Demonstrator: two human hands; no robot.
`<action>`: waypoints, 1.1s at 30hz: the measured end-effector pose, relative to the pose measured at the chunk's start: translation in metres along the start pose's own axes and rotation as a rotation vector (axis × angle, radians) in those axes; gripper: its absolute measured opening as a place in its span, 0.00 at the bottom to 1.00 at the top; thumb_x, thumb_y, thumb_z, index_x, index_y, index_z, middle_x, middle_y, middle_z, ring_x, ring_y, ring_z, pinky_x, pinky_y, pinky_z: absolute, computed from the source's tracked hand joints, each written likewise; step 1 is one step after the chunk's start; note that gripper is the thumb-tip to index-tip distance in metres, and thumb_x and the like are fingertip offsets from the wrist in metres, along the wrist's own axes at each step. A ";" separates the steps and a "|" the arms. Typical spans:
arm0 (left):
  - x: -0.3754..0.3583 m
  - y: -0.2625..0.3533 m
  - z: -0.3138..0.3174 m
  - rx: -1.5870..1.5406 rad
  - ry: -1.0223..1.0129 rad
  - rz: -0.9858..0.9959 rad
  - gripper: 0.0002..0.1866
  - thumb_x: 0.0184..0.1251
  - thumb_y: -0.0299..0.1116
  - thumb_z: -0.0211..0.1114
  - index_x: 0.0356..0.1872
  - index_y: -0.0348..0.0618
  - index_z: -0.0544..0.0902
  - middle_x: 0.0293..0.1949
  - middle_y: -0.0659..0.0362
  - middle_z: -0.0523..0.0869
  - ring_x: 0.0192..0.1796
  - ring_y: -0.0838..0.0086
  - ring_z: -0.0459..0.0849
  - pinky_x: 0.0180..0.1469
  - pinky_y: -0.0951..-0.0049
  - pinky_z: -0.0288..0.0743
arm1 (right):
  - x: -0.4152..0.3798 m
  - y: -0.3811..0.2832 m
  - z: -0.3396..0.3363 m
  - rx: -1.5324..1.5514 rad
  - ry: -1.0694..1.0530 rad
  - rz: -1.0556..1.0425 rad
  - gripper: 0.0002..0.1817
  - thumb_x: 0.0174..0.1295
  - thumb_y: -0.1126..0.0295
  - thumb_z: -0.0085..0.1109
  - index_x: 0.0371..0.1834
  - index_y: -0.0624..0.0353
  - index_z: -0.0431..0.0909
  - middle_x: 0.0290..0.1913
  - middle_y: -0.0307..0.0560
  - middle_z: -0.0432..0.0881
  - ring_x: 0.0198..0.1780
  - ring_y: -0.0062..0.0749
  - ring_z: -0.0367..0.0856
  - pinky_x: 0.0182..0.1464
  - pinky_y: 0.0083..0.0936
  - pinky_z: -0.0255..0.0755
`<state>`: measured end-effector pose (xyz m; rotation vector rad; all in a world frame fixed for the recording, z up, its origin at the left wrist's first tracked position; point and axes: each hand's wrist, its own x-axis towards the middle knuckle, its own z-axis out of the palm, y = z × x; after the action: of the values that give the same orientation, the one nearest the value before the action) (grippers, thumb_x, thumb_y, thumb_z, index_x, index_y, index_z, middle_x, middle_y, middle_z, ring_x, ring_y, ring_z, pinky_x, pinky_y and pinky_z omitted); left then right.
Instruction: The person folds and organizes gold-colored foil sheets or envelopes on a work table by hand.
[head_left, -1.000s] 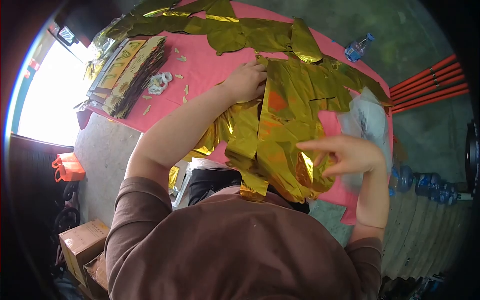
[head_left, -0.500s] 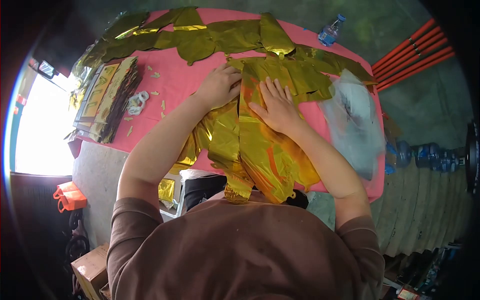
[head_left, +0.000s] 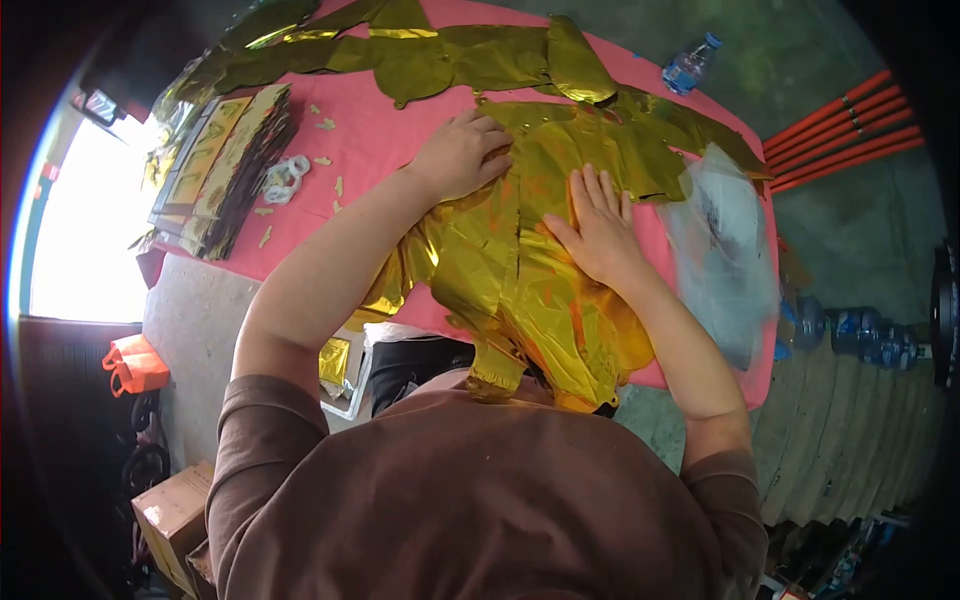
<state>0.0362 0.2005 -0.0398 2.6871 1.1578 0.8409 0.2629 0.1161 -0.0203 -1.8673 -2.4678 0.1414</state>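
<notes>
A flat, uninflated gold foil balloon (head_left: 540, 290) lies wrinkled over the pink table, its lower end hanging past the near edge toward my shirt. My left hand (head_left: 462, 158) is at its upper left, fingers bent and closed on the foil; their tips are partly hidden. Flat on the foil's right part rests my right hand (head_left: 603, 232), open with the fingers stretched out. More flat gold foil balloons (head_left: 490, 55) lie joined in a row along the table's far side, some overlapping the piece under my hands.
A stack of printed packets (head_left: 215, 175) stands at the left of the pink tablecloth (head_left: 340, 115), beside a white tape roll (head_left: 287, 178) and small scraps. Clear plastic bags (head_left: 725, 260) lie at the right. A water bottle (head_left: 692, 64) is near the far edge. Red poles (head_left: 850, 130) lean beyond.
My right hand has moved right and slightly down across the foil, which now lies wider and flatter. My left hand stays at its upper left. The whole view has shifted a little.
</notes>
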 end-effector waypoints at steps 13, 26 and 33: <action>-0.001 0.000 0.001 -0.001 0.007 -0.006 0.16 0.59 0.39 0.61 0.45 0.41 0.80 0.44 0.56 0.80 0.51 0.59 0.74 0.53 0.63 0.69 | 0.123 0.024 -0.023 0.066 0.239 -0.238 0.26 0.49 0.51 0.63 0.47 0.56 0.77 0.47 0.47 0.79 0.51 0.41 0.75 0.53 0.40 0.65; -0.001 -0.002 0.003 0.002 0.005 -0.015 0.16 0.60 0.40 0.60 0.44 0.42 0.80 0.44 0.57 0.80 0.51 0.60 0.74 0.53 0.63 0.69 | 0.159 0.049 -0.041 0.095 -0.303 -0.112 0.27 0.33 0.48 0.73 0.32 0.54 0.77 0.32 0.38 0.79 0.37 0.29 0.76 0.44 0.29 0.64; -0.002 -0.004 0.007 -0.010 0.028 -0.022 0.15 0.59 0.43 0.58 0.41 0.47 0.82 0.42 0.59 0.80 0.51 0.63 0.73 0.53 0.63 0.67 | 0.168 0.073 -0.021 0.330 -0.283 -0.180 0.20 0.37 0.59 0.72 0.33 0.54 0.77 0.29 0.33 0.79 0.31 0.24 0.76 0.42 0.26 0.68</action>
<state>0.0365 0.2026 -0.0473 2.6578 1.1831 0.8818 0.2891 0.2987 -0.0096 -1.5746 -2.5678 0.8014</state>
